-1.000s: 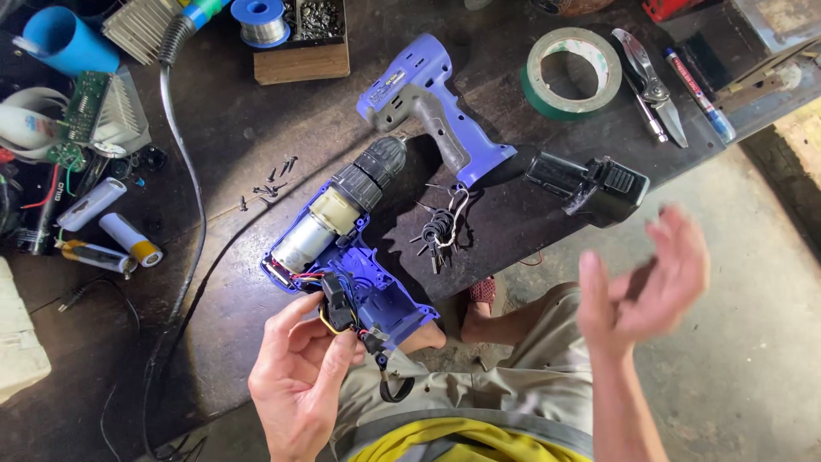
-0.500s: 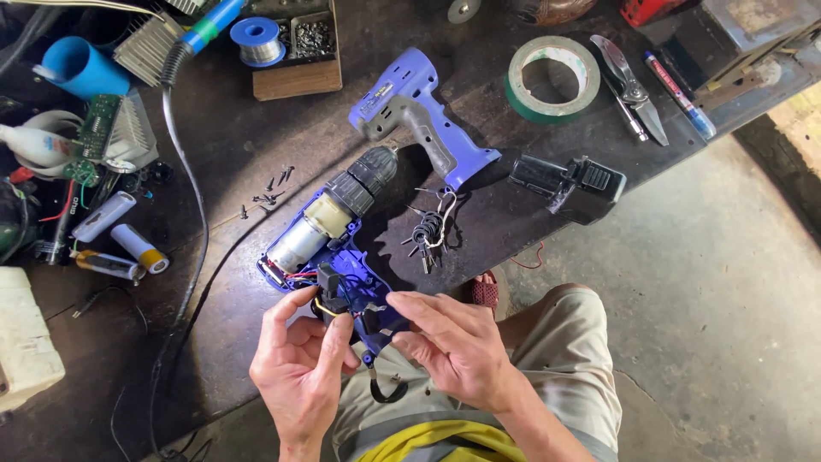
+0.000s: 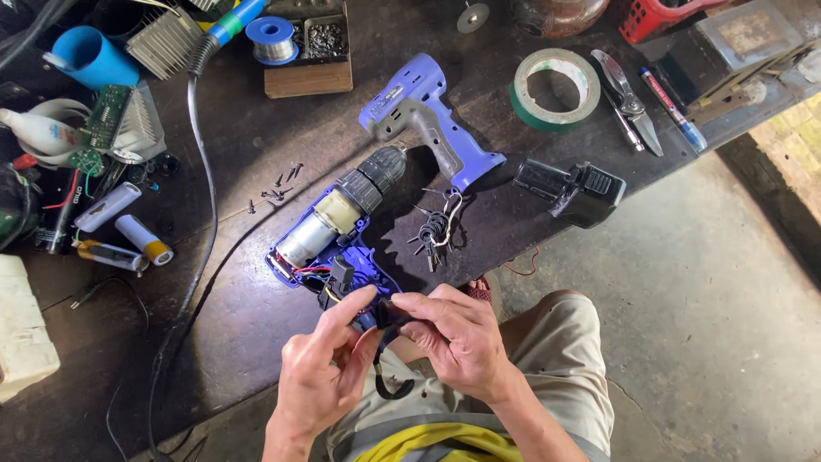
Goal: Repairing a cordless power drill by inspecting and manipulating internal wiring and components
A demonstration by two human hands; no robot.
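Note:
An opened blue cordless drill lies on the dark workbench, its silver motor and black chuck exposed. Its handle end points toward me at the bench's near edge. My left hand and my right hand meet at that handle end, fingers pinched on a small black part with wires. A black loop hangs below my hands. The drill's other blue shell half rests farther back. A black battery pack sits to the right.
Loose screws and a small wire bundle lie near the drill. Green tape roll, pliers, a pen, solder spool, cylindrical cells, circuit boards and a blue cup crowd the bench. A black cable crosses it.
My right hand came down from the open air on the right and joined my left hand at the drill's handle end. The drill itself has not moved.

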